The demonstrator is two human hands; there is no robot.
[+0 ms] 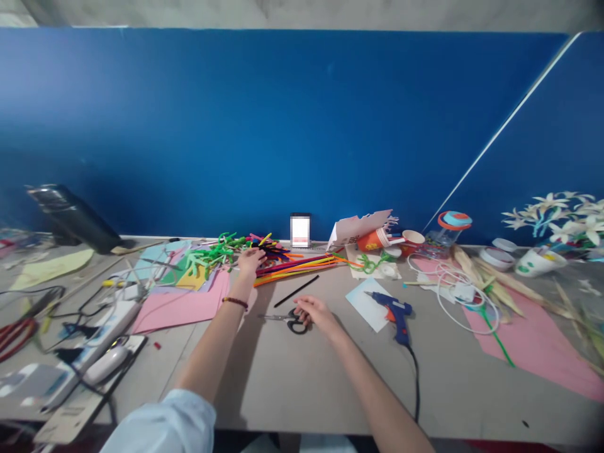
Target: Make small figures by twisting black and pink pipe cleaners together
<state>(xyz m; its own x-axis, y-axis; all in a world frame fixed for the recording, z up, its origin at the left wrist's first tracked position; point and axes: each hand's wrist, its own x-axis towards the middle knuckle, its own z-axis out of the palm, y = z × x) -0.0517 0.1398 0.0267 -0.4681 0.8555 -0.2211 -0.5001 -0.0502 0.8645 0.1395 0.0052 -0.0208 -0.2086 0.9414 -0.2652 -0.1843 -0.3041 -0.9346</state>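
Near the middle of the frame, the person's left hand [250,261] reached forward into a heap of coloured pipe cleaners [283,258]. It lay palm down on the strands with its fingers bent, but whether it had pinched any strand could not be told. A dark beaded bracelet [234,302] sat on that wrist. Just below centre, the right hand [314,311] rested palm down on the grey table [292,377]. Its fingertips lay over the black handles of a pair of scissors [285,319], which lay flat with the blades pointing to the left of the frame. The fingers were loosely curled, and it was not clear whether they gripped the handles. A thin black stick [296,291] lay tilted between the two hands, apart from both. To the right of the scissors, a blue glue gun [394,313] lay with its nozzle on a white card [365,305] and its black cable running toward the lower edge. A pink sheet [182,308] lay to the left of the left forearm, and another pink sheet [533,340] filled the lower right. Behind the pipe cleaners, a small white device [300,231] stood against the blue wall [283,126]. Orange paper cups [377,239] lay to its right, and pale paper flowers [561,214] stood at the far right.
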